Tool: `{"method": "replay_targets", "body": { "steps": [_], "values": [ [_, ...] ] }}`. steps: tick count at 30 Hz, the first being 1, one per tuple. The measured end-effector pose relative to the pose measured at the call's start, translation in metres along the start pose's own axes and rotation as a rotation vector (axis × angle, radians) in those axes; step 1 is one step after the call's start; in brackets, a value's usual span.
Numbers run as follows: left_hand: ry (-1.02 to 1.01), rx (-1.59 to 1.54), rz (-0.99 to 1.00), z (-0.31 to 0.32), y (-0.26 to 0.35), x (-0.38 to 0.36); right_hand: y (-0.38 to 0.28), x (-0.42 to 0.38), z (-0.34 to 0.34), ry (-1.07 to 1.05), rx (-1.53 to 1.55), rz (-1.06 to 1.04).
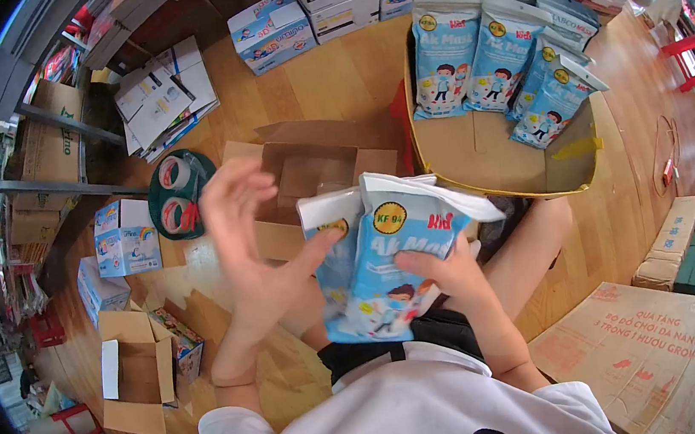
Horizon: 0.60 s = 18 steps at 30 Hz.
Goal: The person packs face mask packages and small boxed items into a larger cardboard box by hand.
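Observation:
My right hand (450, 272) grips a bundle of blue-and-white kids' mask packs in front of my lap, its thumb across the front pack (378, 272). A second mask pack (336, 282) shows behind it on the left, and white pack edges stick out at the upper right. My left hand (253, 249) is raised beside the bundle with its fingers apart, slightly blurred. Its thumb lies against the upper part of the left pack. Just beyond the hands stands an open brown carton (375, 161), partly hidden by the left hand and packs.
A yellow-edged carton (473, 151) at the right holds several upright mask packs. Tape rolls lie in a green basket (155, 206) on the left. A small open carton (165, 371), blue boxes (272, 33) and a large printed carton (638, 355) sit around me on the wooden floor.

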State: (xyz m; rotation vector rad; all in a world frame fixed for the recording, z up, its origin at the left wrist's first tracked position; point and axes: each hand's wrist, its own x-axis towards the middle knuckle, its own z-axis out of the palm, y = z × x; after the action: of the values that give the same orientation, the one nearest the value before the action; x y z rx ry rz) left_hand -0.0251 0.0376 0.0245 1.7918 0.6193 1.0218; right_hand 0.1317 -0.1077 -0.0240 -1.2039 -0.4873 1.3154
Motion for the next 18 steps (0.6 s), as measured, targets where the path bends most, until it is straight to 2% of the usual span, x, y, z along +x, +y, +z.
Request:
{"method": "replay_targets", "body": {
  "steps": [1, 2, 5, 8, 11, 17, 18],
  "values": [
    [0.055, -0.086, -0.089, 0.009, -0.001, 0.003, -0.001, 0.002, -0.009, -0.037, 0.005, 0.056],
    [-0.099, -0.125, -0.153, 0.013, -0.005, 0.004, 0.002, 0.002, -0.013, -0.023, 0.031, 0.062],
    [-0.333, -0.382, -0.528, 0.022, -0.027, -0.007, 0.009, 0.004, -0.019, -0.009, 0.133, 0.103],
    [-0.302, -0.426, -0.649, 0.026, -0.04, -0.01, 0.013, 0.005, -0.029, -0.028, 0.212, 0.179],
    [-0.081, -0.549, -0.821, 0.043, -0.044, -0.015, 0.017, 0.004, -0.038, -0.069, 0.138, 0.233],
    [0.009, -0.642, -0.8, 0.059, -0.049, -0.034, 0.019, 0.01, -0.029, -0.017, 0.193, 0.221],
    [-0.04, -0.583, -0.709, 0.059, -0.05, -0.04, 0.02, 0.01, -0.03, -0.01, 0.201, 0.225]
  ]
}}
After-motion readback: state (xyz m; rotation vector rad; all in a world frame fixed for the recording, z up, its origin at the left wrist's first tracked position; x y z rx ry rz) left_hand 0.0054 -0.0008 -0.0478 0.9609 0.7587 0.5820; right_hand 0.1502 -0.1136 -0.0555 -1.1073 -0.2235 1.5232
